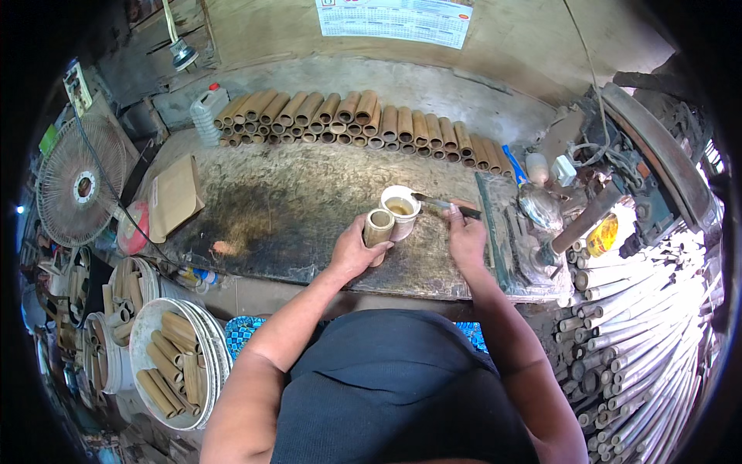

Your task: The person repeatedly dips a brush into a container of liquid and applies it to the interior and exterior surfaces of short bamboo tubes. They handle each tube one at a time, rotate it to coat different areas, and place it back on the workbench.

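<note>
My left hand is wrapped round a short bamboo tube, held with its open end up. Right beside the tube stands a white cup with brownish liquid inside; whether my left fingers touch the cup I cannot tell. In my right hand is a slim brush with a dark handle. Its dark tip lies at the cup's right rim, pointing left.
Cut bamboo tubes are stacked along the back of the worktable. A clear jug, brown cardboard and a fan are at left. Buckets of tubes stand lower left; long bamboo poles lie at right.
</note>
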### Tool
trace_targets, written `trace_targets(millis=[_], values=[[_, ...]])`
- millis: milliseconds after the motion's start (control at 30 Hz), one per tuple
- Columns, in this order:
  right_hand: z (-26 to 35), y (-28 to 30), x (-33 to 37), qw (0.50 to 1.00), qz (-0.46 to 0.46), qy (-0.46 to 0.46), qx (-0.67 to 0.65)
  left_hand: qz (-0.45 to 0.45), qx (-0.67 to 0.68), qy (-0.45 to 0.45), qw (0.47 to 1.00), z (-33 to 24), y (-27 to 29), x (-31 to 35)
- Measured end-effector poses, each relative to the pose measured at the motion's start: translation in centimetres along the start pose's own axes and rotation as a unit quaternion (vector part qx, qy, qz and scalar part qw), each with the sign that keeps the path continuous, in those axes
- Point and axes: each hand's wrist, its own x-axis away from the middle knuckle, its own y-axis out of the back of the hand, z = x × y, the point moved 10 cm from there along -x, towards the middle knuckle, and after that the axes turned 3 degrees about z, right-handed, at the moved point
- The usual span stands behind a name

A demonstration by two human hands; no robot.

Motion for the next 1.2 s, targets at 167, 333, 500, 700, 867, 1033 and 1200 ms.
trace_targets(millis=[167, 333, 500, 700, 867, 1033, 1200], values=[[2.8, -0.2, 0.7, 0.995, -0.001, 0.0, -0.103, -0.029, 0.017, -0.012, 0.999, -0.4, 0.6, 0.2], [4.0, -2.8, 1.6, 0.979, 0.069, 0.003, -0.194, -0.013, 0.01, 0.017, 1.0, 0.1, 0.6, 0.2], [3.8, -3.7, 1.8, 0.979, 0.101, -0.006, -0.178, -0.016, 0.032, 0.012, 0.999, 0.1, 0.5, 0.2], [4.1, -3.8, 2.1, 0.972, 0.133, -0.009, -0.196, -0.004, 0.008, 0.02, 1.0, 0.4, 0.4, 0.1], [5.1, -3.8, 2.3, 0.963, 0.173, 0.0, -0.207, -0.004, 0.01, 0.022, 1.0, 0.4, 0.4, 0.1], [5.6, -3.2, 2.4, 0.963, 0.199, 0.004, -0.183, -0.007, 0.018, 0.017, 1.0, 0.0, 0.5, 0.2], [4.8, -2.6, 2.3, 0.963, 0.195, 0.001, -0.185, -0.003, 0.024, 0.021, 0.999, 0.0, 0.5, 0.2]])
